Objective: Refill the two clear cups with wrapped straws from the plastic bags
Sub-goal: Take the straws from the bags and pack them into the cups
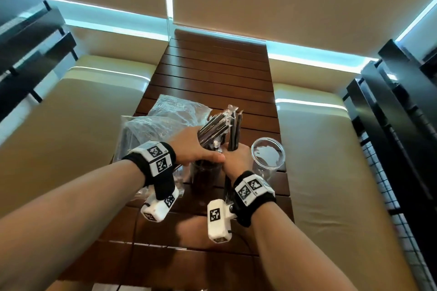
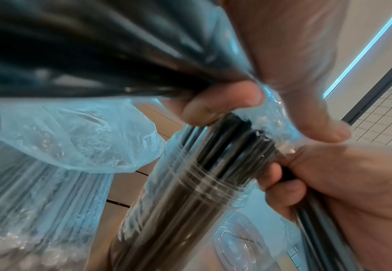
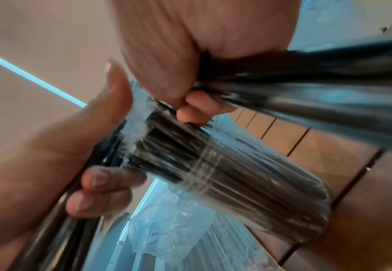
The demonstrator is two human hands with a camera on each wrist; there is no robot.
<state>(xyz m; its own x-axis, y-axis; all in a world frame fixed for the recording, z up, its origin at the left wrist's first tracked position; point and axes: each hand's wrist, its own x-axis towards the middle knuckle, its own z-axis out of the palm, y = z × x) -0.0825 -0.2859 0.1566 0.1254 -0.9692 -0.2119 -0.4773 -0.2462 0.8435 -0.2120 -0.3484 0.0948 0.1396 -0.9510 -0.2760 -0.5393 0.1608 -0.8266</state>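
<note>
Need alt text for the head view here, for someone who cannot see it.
Both hands work over a straw-filled clear cup on a wooden slatted table: the left hand grips a fanned bundle of wrapped straws, the right hand holds a smaller bunch. An empty clear cup stands right; plastic bags lie left.

- Both forearms are showing bare, with no sleeves reaching into the head view.
- The left hand (image 1: 199, 146) is wearing a black wristband (image 1: 151, 163) carrying white blocks printed with black-and-white square codes.
- A black strap is running down from that band to a white camera box (image 1: 159, 206), itself showing more square codes.
- The right hand (image 1: 236, 158) is wearing a matching black wristband (image 1: 254, 192) with two white coded blocks on top.
- A white box (image 1: 218, 223) is hanging off the right band, showing one code on its face and another at its lower end.
- A thin dark cable (image 1: 241, 238) is trailing from that box.
</note>
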